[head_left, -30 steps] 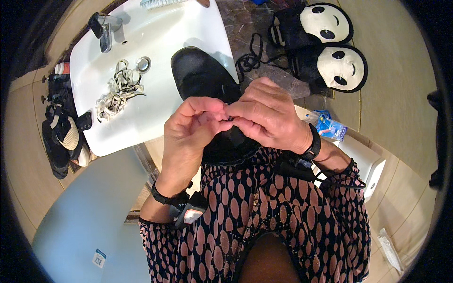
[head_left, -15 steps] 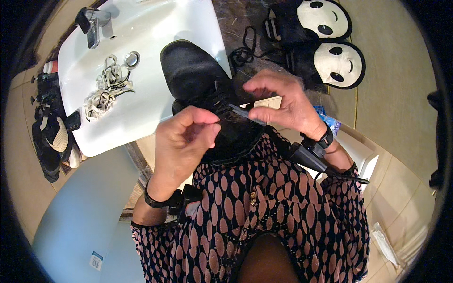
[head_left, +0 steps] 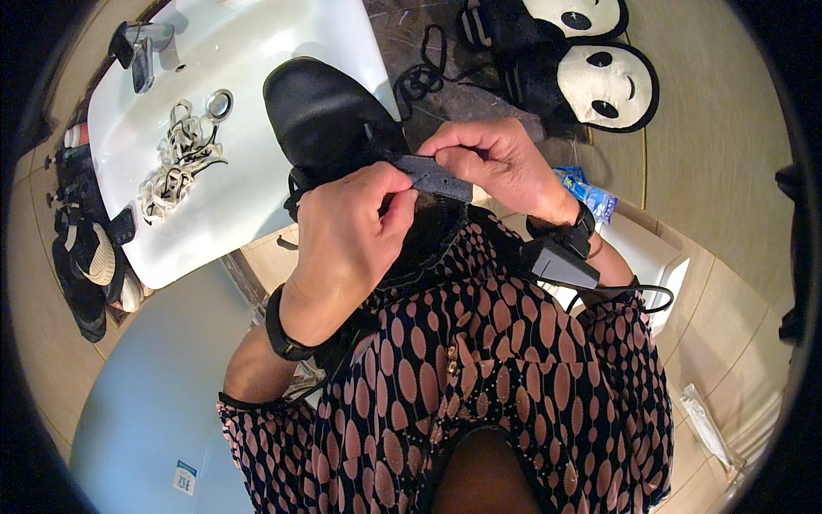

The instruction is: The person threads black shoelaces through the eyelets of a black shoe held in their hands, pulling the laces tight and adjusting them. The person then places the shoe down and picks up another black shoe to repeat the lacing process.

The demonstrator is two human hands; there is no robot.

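A black shoe (head_left: 321, 111) lies in front of me, its rounded toe pointing up and left over the washbasin's edge. From its opening a dark grey flap (head_left: 445, 182) with small holes is folded out. My right hand (head_left: 501, 163) is closed, thumb and fingers pinching this flap's upper edge. My left hand (head_left: 360, 231) is closed too, fingertips pressed together at the flap's left end. A thin dark line shows beside those fingertips; what they hold is too small to make out. The left hand covers part of the shoe's side.
The white washbasin (head_left: 257, 197) has a tap (head_left: 144, 56) and a tangle of pale and dark laces (head_left: 181, 163). A black cord (head_left: 428, 73) lies on the dark counter beside black-and-white slippers with cartoon faces (head_left: 608, 86). More shoes (head_left: 90, 265) stand at the left; a blue packet (head_left: 591, 193) lies at the right.
My hands have come closer together, and the right fingers have closed on the grey flap, now spread out. My left hand has moved up to the flap. The view has shifted slightly.
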